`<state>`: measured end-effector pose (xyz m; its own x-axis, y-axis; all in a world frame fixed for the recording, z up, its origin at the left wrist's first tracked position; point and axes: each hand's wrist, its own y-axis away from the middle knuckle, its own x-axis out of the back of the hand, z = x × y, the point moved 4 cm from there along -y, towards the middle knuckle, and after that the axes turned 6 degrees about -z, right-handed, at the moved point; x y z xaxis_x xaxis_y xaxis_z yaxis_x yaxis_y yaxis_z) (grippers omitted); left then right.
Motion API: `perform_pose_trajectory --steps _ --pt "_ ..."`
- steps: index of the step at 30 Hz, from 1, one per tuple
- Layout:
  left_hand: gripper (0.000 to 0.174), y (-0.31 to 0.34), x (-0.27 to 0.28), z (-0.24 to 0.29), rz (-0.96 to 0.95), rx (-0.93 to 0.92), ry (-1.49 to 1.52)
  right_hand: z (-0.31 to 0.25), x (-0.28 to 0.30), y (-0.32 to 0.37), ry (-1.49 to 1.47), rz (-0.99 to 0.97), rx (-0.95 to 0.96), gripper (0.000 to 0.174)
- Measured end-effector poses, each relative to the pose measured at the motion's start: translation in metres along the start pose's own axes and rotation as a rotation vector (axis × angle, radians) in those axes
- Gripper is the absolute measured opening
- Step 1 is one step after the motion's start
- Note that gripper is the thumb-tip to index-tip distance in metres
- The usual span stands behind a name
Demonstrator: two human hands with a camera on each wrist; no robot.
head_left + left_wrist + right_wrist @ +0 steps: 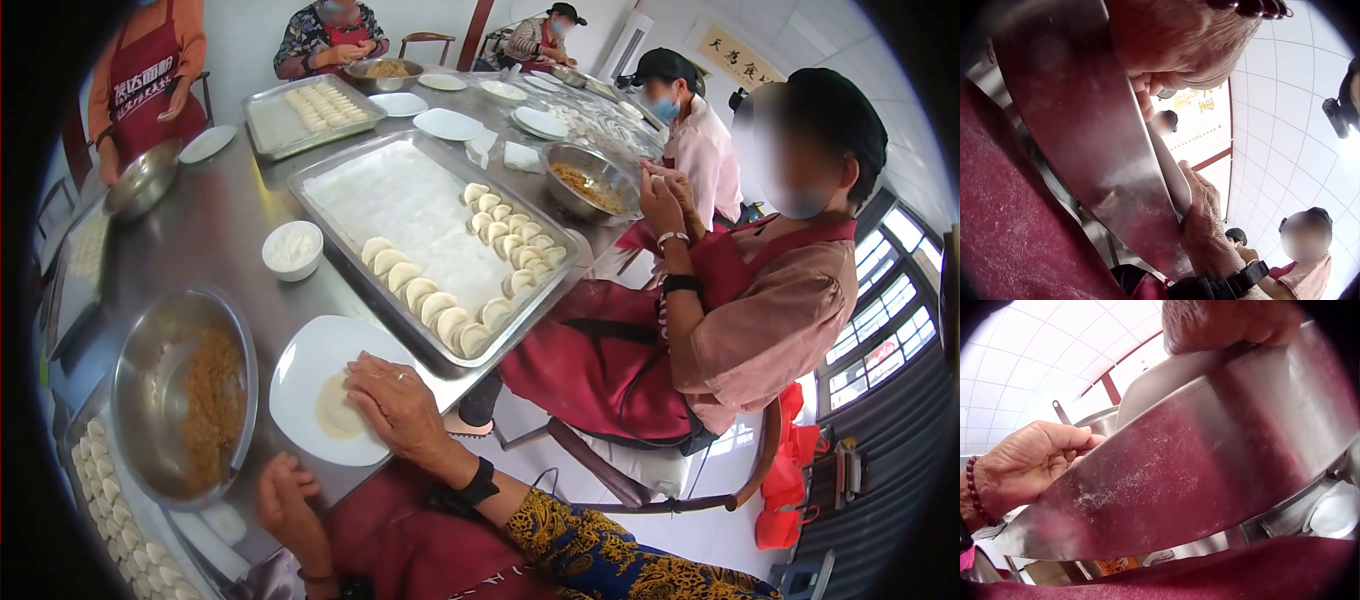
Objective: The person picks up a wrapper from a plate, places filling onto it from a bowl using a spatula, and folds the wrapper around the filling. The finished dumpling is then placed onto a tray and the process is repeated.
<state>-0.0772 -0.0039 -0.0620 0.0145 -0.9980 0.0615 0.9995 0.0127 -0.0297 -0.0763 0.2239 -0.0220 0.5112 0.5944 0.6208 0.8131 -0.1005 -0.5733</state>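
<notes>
On a white square plate (305, 365) near the table edge lies a round, flat dumpling wrapper (338, 408). My right hand (405, 410) rests palm down over the plate, its fingertips at the wrapper's right side. In the left wrist view that hand (1205, 222) lies across the plate's rim. My left hand (290, 505) is at the table edge below the plate, fingers loosely bent with nothing held. The right wrist view shows the left hand (1041, 456) beside the metal edge. A steel bowl (130, 400) of brown filling (215, 405) stands left of the plate.
Beyond the plate is a large metal tray (380, 190) with rows of dumplings (430, 300). A small white bowl of flour (292, 250) stands beside it. More dumplings (120, 530) lie at lower left. A person in a pink shirt (770, 310) sits at right; others work around the table.
</notes>
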Motion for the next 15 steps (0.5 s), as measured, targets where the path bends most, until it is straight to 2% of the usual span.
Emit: perform_pose_trajectory --steps 15 --pt "0.026 0.000 0.001 -0.008 0.001 0.021 0.056 -0.004 0.002 -0.002 0.062 0.008 0.039 0.014"
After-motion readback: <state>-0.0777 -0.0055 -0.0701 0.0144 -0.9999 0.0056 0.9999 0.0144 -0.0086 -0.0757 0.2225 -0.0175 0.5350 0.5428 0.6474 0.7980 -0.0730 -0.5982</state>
